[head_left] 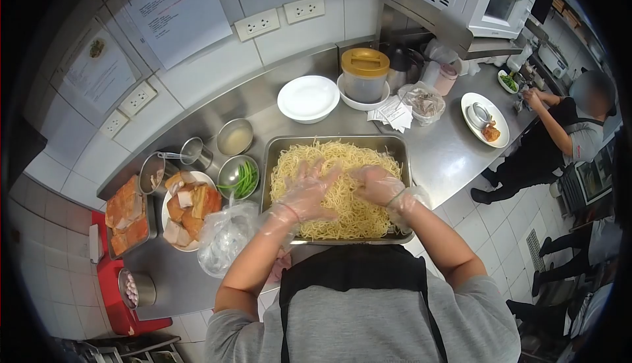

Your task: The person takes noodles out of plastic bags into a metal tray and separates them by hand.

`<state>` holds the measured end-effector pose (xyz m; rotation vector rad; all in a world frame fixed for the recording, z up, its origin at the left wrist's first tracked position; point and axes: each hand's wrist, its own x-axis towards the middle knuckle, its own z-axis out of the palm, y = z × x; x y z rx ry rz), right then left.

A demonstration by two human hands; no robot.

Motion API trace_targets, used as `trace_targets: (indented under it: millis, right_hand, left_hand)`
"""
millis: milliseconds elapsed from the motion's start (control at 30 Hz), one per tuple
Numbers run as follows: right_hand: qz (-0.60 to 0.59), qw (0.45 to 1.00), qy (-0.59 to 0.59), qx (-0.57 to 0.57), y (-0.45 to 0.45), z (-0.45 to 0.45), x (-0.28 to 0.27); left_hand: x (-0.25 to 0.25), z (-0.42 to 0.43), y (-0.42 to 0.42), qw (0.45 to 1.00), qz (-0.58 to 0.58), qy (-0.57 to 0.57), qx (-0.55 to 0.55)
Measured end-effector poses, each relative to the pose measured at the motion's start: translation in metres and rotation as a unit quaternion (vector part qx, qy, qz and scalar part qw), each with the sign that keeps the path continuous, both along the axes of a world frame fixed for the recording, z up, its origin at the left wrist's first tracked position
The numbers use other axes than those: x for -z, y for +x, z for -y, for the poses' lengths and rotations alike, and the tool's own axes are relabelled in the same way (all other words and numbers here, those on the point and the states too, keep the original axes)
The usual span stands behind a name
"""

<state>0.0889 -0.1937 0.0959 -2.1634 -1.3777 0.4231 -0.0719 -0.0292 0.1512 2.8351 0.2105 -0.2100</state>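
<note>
A rectangular metal tray (pixel 265 195) full of yellow noodles (pixel 349 215) lies on the steel counter right in front of me. Clear plastic gloves cover both hands. On the left part of the noodles, my left hand (pixel 306 192) rests with its fingers spread. Toward the right side of the tray, my right hand (pixel 380 186) has its fingers curled down at the noodles; what they hold, if anything, is hidden. Just left of the tray are a metal bowl of green beans (pixel 245 180) and a crumpled clear plastic bag (pixel 227 238).
Meat fills a plate (pixel 187 248) and a tray (pixel 150 225) at left. White plates (pixel 308 98), a yellow-lidded container (pixel 365 77) and a bagged item (pixel 424 102) stand behind. An oval plate (pixel 466 109) is at right; a co-worker (pixel 559 123) stands beyond.
</note>
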Motion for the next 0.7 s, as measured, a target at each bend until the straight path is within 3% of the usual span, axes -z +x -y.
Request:
trace_targets:
  millis: [67,133,167,233,333,367,433,533,567,600,633,667,700]
  right_hand:
    - [-0.019,1.000,-0.005,0.020,0.002,-0.002,-0.002]
    - [-0.034,0.998,0.018,0.058,0.015,0.002,-0.043]
    - [-0.120,0.989,0.074,0.045,0.026,0.005,-0.046]
    - [-0.074,0.985,0.132,0.085,0.033,0.013,-0.075]
    - [-0.166,0.955,0.234,0.072,0.026,0.032,-0.133]
    - [-0.216,0.947,0.223,0.085,0.028,0.034,-0.137]
    - [-0.104,0.985,0.121,0.063,0.026,0.027,-0.122]
    - [0.126,0.990,0.056,0.032,0.029,0.025,-0.053]
    - [0.115,0.991,-0.025,0.063,0.026,0.030,-0.044]
    - [0.178,0.982,0.018,0.059,0.028,0.036,-0.018]
    - [0.098,0.985,-0.118,0.074,0.018,0.035,-0.041]
    - [0.064,0.976,-0.181,0.106,0.002,0.037,-0.058]
    - [0.069,0.988,-0.121,0.065,-0.002,0.043,-0.029]
  left_hand:
    - [0.030,-0.009,0.003,0.998,0.060,0.007,-0.007]
    - [0.039,-0.031,0.002,0.984,0.153,-0.089,0.000]
    - [0.040,-0.041,0.000,0.971,0.196,-0.138,0.005]
    - [0.020,-0.045,-0.004,0.964,0.226,-0.141,0.007]
    - [0.019,-0.056,-0.002,0.954,0.273,-0.125,-0.013]
    - [0.007,-0.051,-0.006,0.957,0.267,-0.109,-0.033]
    - [-0.002,-0.044,-0.010,0.966,0.229,-0.110,-0.039]
    - [-0.002,-0.007,-0.017,0.987,0.156,0.037,0.013]
    - [0.003,-0.002,-0.018,0.996,0.090,0.001,0.021]
    - [0.012,-0.001,-0.018,0.997,0.069,0.026,0.027]
    - [0.014,0.001,-0.019,0.998,0.018,0.051,-0.017]
    - [0.025,-0.003,-0.021,0.998,0.032,0.058,-0.015]
    - [0.033,-0.007,-0.022,0.997,0.039,0.067,-0.022]
